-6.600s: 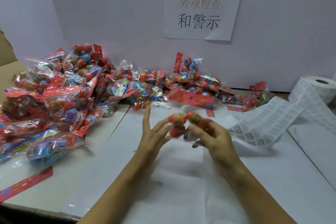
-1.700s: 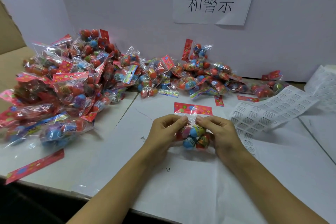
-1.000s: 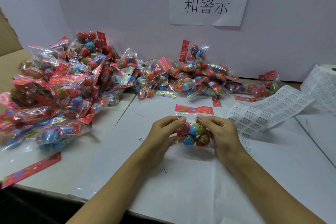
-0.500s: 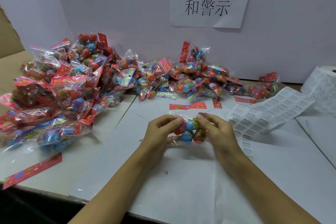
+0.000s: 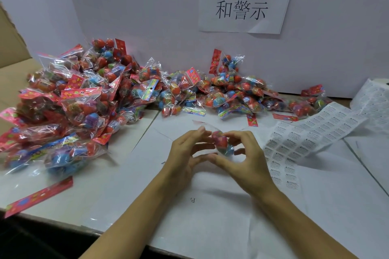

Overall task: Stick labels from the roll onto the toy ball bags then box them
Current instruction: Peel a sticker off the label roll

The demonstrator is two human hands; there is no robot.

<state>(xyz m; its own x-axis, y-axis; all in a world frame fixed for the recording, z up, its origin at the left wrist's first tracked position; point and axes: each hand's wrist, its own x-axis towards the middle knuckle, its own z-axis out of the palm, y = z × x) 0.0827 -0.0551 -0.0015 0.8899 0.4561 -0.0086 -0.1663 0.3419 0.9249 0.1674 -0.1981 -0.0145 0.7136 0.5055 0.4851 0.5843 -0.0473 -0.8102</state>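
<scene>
Both hands meet just above the white paper on the bench: the left hand and right hand pinch one blurred toy ball bag between their fingertips. Just right lies the unrolled label strip. Behind, a pile of bags spreads along the white wall, under a paper sign.

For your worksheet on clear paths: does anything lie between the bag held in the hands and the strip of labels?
Nothing visible does. The bag is held between the left hand and right hand; the label strip lies just beyond the right hand, with only bare paper between.
</scene>
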